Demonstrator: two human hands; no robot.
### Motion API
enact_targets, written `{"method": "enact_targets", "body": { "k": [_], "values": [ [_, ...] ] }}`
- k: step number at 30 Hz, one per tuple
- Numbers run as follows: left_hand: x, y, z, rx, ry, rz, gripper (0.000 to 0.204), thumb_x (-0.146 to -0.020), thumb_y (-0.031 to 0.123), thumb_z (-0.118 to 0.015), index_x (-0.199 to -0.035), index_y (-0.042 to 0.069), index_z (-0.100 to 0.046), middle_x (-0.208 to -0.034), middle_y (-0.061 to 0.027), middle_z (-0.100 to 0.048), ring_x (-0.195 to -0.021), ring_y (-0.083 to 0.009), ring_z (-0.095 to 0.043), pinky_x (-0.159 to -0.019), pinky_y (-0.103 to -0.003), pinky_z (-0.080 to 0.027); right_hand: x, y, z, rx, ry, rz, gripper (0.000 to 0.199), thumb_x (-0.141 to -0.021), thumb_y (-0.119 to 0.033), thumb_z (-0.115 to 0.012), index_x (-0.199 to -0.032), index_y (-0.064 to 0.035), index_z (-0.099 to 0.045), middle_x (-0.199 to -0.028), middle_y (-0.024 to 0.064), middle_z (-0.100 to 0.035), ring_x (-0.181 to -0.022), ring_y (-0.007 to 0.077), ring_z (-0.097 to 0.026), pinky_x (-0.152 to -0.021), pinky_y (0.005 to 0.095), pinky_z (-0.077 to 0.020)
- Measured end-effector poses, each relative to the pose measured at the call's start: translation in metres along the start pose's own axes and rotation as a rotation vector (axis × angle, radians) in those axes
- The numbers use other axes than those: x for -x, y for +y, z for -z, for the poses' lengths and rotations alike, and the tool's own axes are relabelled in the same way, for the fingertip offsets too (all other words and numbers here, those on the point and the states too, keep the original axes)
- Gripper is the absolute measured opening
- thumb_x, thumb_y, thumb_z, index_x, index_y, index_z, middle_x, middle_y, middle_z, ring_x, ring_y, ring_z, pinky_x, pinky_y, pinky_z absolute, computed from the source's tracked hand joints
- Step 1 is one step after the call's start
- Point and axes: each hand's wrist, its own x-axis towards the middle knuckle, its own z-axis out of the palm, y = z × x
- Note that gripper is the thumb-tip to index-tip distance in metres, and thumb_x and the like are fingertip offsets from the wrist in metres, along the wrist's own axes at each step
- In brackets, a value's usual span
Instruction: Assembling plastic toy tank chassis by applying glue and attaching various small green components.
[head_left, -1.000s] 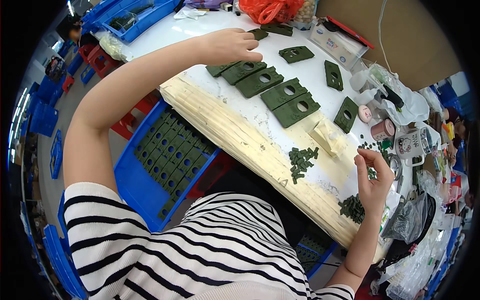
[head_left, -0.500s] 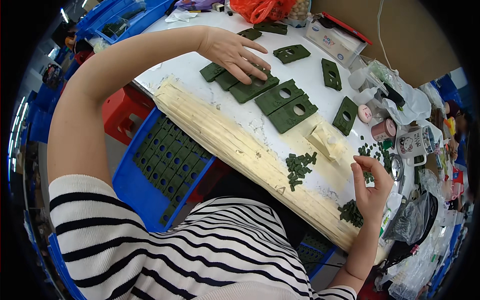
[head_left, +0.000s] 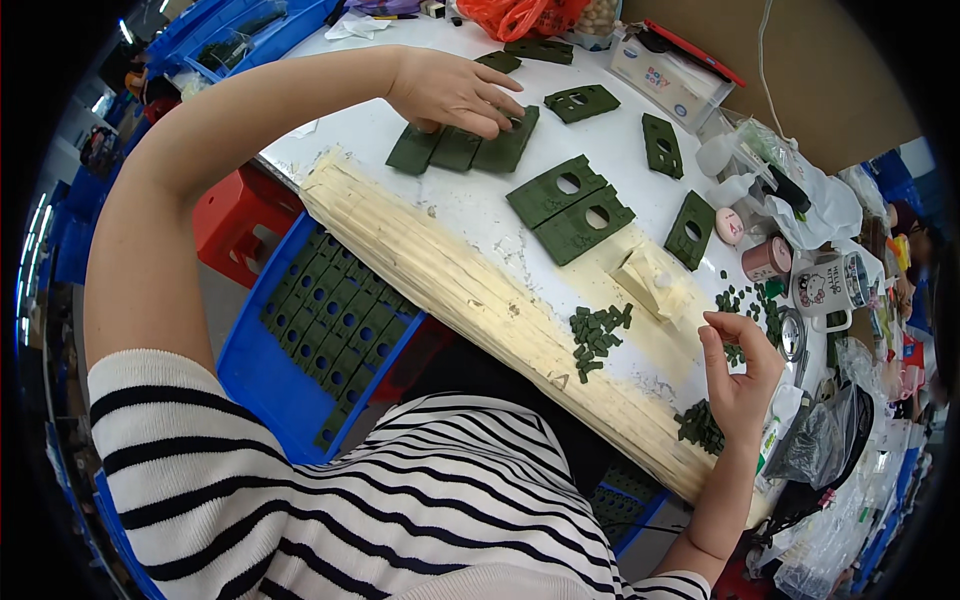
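Three flat dark green plates (head_left: 460, 148) with holes lie side by side at the table's left part. My left hand (head_left: 455, 92) lies over their far ends, its fingers bent down around them and partly hiding them. In front and to the right, two more green plates (head_left: 570, 208) with round holes lie against each other. My right hand (head_left: 743, 370) is raised at the right, thumb and index fingertips brought together in a pinch; anything between them is too small to make out. Small green chips (head_left: 600, 335) lie in a pile to its left, and another chip pile (head_left: 700, 427) is beside its wrist.
Single green plates (head_left: 690, 230) lie farther back. A yellowish block (head_left: 655, 283) sits mid-table. A mug (head_left: 825, 288), a pink jar (head_left: 767, 259) and plastic bags crowd the right. Layered cream padding (head_left: 430, 270) lines the front edge. A blue crate (head_left: 255, 365) below holds several green plates.
My left hand has moved slightly left and its fingers have bent in. The three plates under it have shifted left and turned. My right hand has barely moved.
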Motion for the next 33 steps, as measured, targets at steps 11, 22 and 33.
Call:
{"method": "enact_targets", "body": {
  "k": [11,22,33],
  "values": [
    [0.026,0.052,-0.011,0.615,0.112,0.798,0.053,-0.063,0.037,-0.079,-0.094,0.008,-0.048,-0.098,-0.0093,-0.056,-0.107,-0.0318,-0.052,-0.115,-0.052,-0.019,0.001,-0.008,0.0,0.015,-0.027,0.053,0.011,-0.078,0.003,-0.067,-0.089,0.0032,-0.065,-0.073,0.0103,-0.064,-0.064,0.0172,-0.062,-0.061,0.0249,-0.0464],
    [0.03,0.11,-0.017,0.587,0.281,1.014,0.033,-0.073,0.035,-0.072,-0.077,0.007,-0.054,-0.113,-0.0149,-0.056,-0.124,-0.0318,-0.045,-0.114,-0.055,-0.018,0.001,-0.006,-0.002,0.039,-0.051,0.004,0.009,-0.08,0.002,-0.066,-0.089,0.0035,-0.065,-0.074,0.0097,-0.065,-0.067,0.0167,-0.063,-0.064,0.0247,-0.0469],
    [0.066,0.163,0.021,0.708,0.391,1.152,0.032,-0.073,0.029,-0.073,-0.083,0.002,-0.059,-0.097,-0.0158,-0.051,-0.097,-0.0303,-0.045,-0.087,-0.036,-0.038,0.016,0.015,0.004,-0.06,-0.072,-0.076,0.016,-0.092,0.002,-0.054,-0.104,0.0086,-0.061,-0.091,0.0109,-0.064,-0.082,0.0142,-0.061,-0.077,0.0266,-0.0497]
  ]
}}
